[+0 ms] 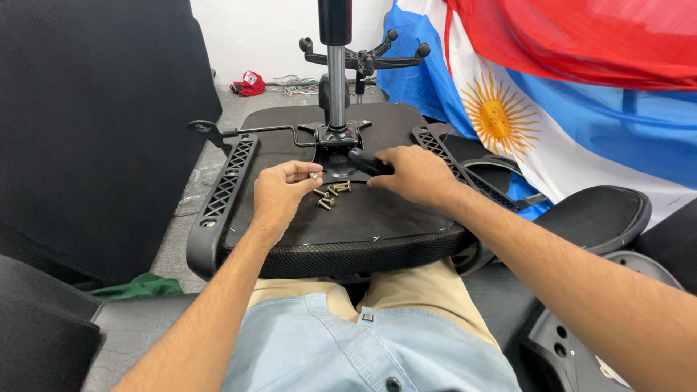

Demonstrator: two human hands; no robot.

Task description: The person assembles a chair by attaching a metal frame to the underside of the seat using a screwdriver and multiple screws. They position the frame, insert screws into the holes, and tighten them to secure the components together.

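— Although both forearms run in from the bottom of the frame, can you see what each hand is doing?

— Mostly. The left hand (pixel 279 192), left of centre, has its fingertips pinched closed on one small screw (pixel 314 175). The right hand (pixel 414 174), just right of centre, is curled around a dark handle (pixel 365 161); its far end is hidden under the fingers, so I cannot tell what kind of tool it is.

— Where are the loose screws?

— Between the two hands, a little heap of loose screws (pixel 330 196) lies on the underside of the upturned chair seat (pixel 363 218). They overlap and are small; I count about five or six, not surely.

— And the seat?

— It rests across the person's lap, black, with two lattice-patterned armrest brackets (pixel 231 178), one at each side. At top centre a metal gas column (pixel 335 80) stands up from the mounting plate (pixel 337 138), its top cut off by the frame edge; one thin lever (pixel 247 132) sticks out leftward.

— The room?

— Grey floor (pixel 170 239), white wall at the top. One black chair back (pixel 94 123) fills the upper left. A blue-and-white flag with a yellow sun (pixel 508 123) hangs at upper right, red cloth (pixel 581 36) above it. A red cap (pixel 250 83) lies by the wall, and a green cloth (pixel 141 287) at lower left is partly hidden.
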